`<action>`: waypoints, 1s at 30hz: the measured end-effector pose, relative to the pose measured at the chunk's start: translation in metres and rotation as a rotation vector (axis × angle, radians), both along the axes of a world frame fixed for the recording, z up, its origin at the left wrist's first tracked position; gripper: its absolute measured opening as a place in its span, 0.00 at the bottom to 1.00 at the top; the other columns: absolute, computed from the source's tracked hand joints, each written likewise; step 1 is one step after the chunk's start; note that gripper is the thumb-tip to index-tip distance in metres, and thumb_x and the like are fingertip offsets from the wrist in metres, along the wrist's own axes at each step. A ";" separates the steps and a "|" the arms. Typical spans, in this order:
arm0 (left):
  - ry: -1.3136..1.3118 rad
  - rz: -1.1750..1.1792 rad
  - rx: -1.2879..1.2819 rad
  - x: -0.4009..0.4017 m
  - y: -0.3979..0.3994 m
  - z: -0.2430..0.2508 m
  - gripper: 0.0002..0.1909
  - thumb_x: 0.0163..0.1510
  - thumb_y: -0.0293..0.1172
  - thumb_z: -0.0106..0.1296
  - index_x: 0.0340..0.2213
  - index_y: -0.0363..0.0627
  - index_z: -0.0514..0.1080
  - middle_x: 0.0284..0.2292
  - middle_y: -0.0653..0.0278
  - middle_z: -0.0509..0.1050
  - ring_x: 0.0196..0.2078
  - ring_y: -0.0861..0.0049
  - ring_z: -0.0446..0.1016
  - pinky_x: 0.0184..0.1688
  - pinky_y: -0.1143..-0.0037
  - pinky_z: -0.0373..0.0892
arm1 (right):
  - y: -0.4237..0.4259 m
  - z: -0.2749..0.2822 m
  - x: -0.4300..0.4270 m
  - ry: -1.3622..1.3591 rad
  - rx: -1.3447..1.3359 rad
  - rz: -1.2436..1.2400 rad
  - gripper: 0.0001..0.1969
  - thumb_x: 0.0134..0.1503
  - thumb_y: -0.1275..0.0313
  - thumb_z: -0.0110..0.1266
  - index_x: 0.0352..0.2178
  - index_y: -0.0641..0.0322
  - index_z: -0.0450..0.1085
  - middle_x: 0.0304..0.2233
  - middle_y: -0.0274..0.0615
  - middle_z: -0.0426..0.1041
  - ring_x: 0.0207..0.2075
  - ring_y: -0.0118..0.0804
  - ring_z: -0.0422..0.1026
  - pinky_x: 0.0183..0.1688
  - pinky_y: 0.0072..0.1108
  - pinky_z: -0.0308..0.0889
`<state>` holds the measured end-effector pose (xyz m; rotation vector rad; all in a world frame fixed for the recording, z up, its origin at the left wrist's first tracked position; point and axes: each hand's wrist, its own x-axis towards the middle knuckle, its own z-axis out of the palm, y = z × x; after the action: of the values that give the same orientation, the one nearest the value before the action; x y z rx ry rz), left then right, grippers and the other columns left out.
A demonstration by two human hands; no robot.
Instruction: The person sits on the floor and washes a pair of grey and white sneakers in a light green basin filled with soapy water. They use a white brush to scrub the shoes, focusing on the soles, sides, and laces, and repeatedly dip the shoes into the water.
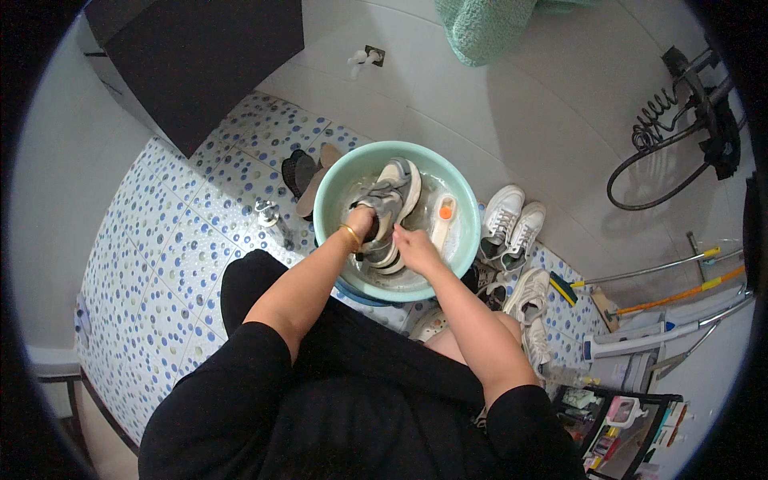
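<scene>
In front of me stands a pale green basin (471, 240) with soapy water in it. My left hand (362, 221), with a gold bracelet at the wrist, is pushed into the opening of a grey and white sneaker (393, 191) and holds it tilted, toe away from me. My right hand (417, 249) is curled beside the sneaker's heel; whether its fingers grip anything is hidden. Under the hands a second shoe (387, 259) lies partly covered in the basin. A white-handled brush (443, 225) with an orange button leans along the basin's right inner side.
Insoles (309, 180) and a clear bottle (267, 213) are left of the basin. White sneakers (513, 225) and more shoes (528, 297) stand to the right. Beyond are a floor brush (564, 288), a black shelf rack (618, 420) and a coiled hose (654, 120) on the wall.
</scene>
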<state>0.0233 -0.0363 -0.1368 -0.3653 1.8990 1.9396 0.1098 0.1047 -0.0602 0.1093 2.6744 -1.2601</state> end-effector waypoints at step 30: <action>-0.177 0.334 -0.401 0.010 0.020 0.032 0.27 0.42 0.43 0.54 0.33 0.25 0.66 0.34 0.40 0.69 0.38 0.53 0.69 0.41 0.68 0.63 | -0.033 0.010 -0.028 0.012 0.698 0.039 0.29 0.54 0.70 0.37 0.56 0.51 0.38 0.30 0.62 0.61 0.24 0.56 0.67 0.27 0.37 0.64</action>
<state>0.0333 -0.0165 -0.1050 -0.9933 2.2082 1.6289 0.0821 0.0721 -0.0505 0.1386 2.9741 -0.2665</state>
